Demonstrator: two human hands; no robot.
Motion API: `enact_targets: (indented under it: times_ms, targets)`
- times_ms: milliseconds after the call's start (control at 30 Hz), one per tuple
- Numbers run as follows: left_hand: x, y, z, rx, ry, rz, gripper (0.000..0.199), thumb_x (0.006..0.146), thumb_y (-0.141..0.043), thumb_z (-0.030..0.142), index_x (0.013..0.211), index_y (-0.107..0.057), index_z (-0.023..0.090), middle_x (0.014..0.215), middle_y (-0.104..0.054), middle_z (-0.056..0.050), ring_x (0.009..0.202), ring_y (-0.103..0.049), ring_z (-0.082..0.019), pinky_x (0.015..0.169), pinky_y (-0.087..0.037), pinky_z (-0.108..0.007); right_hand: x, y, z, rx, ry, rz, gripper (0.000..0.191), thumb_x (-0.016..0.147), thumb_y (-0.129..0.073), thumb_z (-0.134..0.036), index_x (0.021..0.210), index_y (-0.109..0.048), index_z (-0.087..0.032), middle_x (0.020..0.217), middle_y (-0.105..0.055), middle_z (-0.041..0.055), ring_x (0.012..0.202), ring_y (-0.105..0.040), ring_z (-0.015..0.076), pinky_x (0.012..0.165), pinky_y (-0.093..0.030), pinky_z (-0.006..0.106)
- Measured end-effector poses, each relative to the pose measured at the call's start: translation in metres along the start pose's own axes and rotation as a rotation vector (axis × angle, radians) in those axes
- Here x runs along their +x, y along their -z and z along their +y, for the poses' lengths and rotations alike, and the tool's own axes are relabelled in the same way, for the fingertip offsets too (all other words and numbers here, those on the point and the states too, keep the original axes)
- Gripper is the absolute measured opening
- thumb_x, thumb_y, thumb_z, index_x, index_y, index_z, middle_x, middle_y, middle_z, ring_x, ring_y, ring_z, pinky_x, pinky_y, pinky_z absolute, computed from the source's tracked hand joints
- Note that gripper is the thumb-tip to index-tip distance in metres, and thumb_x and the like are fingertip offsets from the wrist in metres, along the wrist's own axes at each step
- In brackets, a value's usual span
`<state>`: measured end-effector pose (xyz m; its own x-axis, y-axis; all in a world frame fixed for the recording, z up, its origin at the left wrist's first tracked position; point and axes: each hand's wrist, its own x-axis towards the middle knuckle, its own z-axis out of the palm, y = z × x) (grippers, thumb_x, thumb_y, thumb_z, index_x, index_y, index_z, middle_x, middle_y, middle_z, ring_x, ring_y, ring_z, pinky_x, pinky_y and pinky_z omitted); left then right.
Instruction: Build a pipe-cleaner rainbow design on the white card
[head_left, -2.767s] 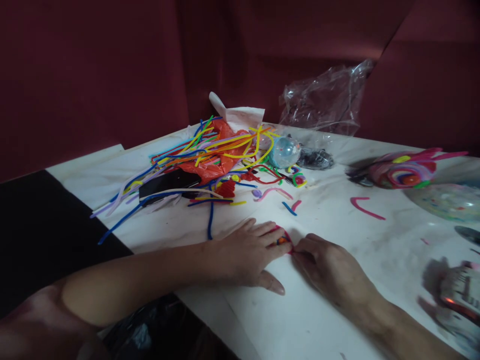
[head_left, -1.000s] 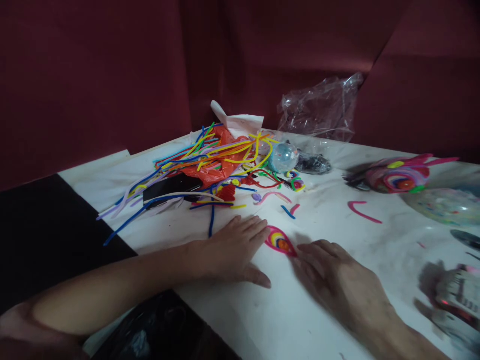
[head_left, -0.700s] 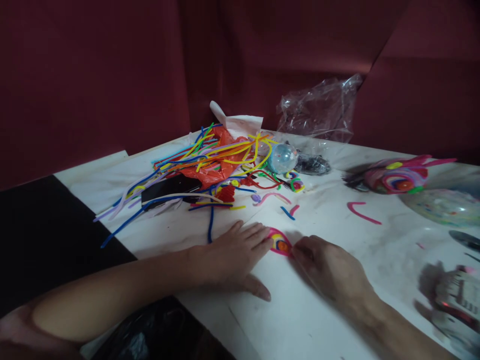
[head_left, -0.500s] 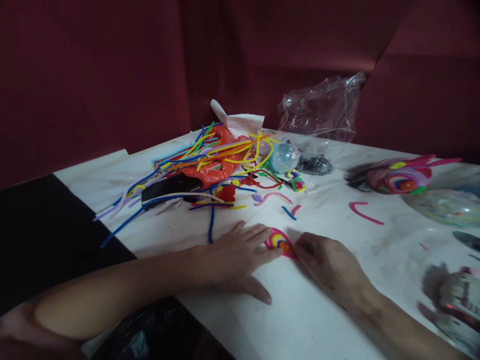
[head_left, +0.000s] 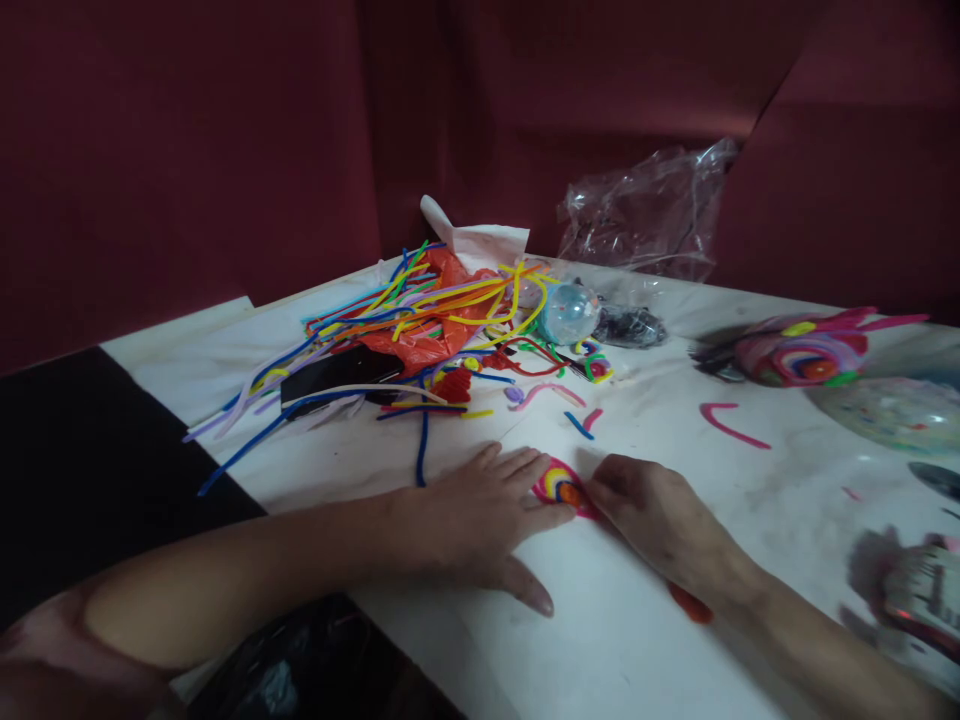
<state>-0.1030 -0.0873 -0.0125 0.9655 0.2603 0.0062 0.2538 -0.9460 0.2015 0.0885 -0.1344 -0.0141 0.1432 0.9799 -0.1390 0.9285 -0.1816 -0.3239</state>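
Observation:
A small coiled piece of pipe cleaners, pink outside with yellow and blue bands around an orange middle, lies flat on the white table covering. My left hand rests palm down at its left, fingers spread, the fingertips touching the coil. At the coil's right edge my right hand is closed in a pinch on the pink pipe cleaner; its fingers partly hide the strand. Under my right wrist an orange-red thing partly shows, its kind unclear.
Loose pipe cleaners lie heaped on a red plastic bag at back left. Behind are a clear ball and a clear plastic bag. To the right lie a decorated pink figure and a bent pink strip.
Both hands stay at the coil, with the left thumb slightly further right. The orange-red thing beneath my right wrist shows more now. The view has shifted slightly.

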Motion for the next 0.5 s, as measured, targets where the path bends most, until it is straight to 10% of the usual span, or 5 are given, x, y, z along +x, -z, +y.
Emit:
enact_targets:
  times_ms: [500]
  targets:
    - [0.001, -0.003, 0.018, 0.033, 0.082, 0.058, 0.075, 0.072, -0.037, 0.066, 0.125, -0.037, 0.013, 0.129, -0.031, -0.02, 0.12, -0.024, -0.036, 0.094, -0.021, -0.051, 0.011, 0.0, 0.004, 0.249, -0.027, -0.136, 0.018, 0.078, -0.045, -0.008, 0.062, -0.051, -0.015, 0.046, -0.049, -0.0045, 0.041, -0.045, 0.0083, 0.038, -0.03, 0.015]
